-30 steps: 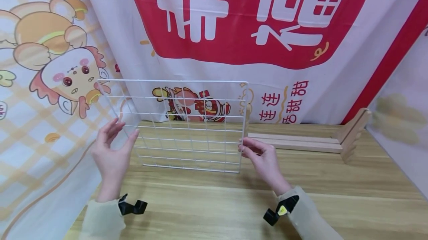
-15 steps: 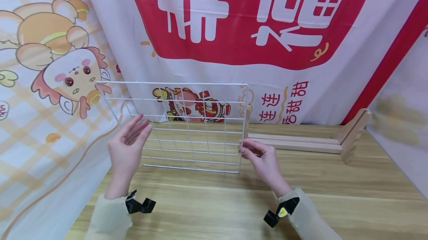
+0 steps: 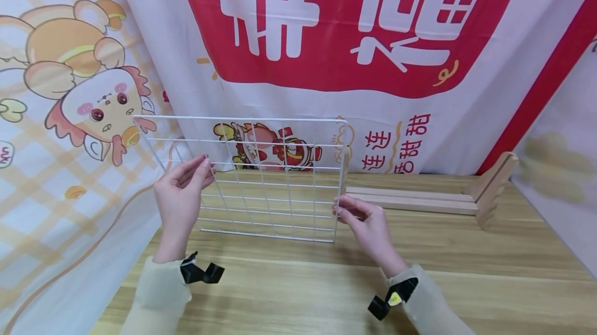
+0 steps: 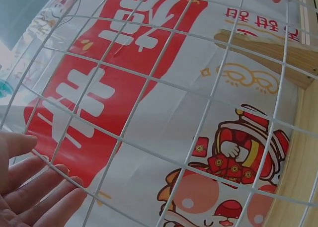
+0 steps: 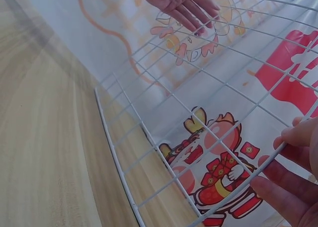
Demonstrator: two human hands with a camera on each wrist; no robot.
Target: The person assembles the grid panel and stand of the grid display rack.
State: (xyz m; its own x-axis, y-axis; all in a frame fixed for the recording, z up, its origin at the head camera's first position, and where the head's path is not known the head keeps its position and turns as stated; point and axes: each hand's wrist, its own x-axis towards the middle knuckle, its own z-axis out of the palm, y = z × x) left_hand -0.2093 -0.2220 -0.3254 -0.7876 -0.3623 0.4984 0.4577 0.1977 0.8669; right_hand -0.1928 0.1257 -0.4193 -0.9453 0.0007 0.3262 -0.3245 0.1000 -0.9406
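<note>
A white wire grid panel [image 3: 275,166] stands upright, its lower edge at the wooden tabletop [image 3: 289,288]. My right hand [image 3: 364,221] pinches the panel's right-hand side wire low down, and in the right wrist view its thumb and fingertips [image 5: 268,187] meet around that wire. On the other side, my left hand [image 3: 182,190] is at the panel's left part. The left wrist view has its fingers [image 4: 44,192] nearly straight behind a wire, with the thumb [image 4: 17,143] spread apart from them.
Behind the panel to the right lies a pale wooden bar [image 3: 415,199] with a notched upright end piece [image 3: 495,190]. A white cloth with a red print [image 3: 350,70] hangs at the back. A checked cartoon cloth [image 3: 70,169] hangs on the left.
My left hand has moved right, from beside the panel's left edge to its wires, and its thumb and fingers have drawn closer together. The right hand keeps its place on the side wire.
</note>
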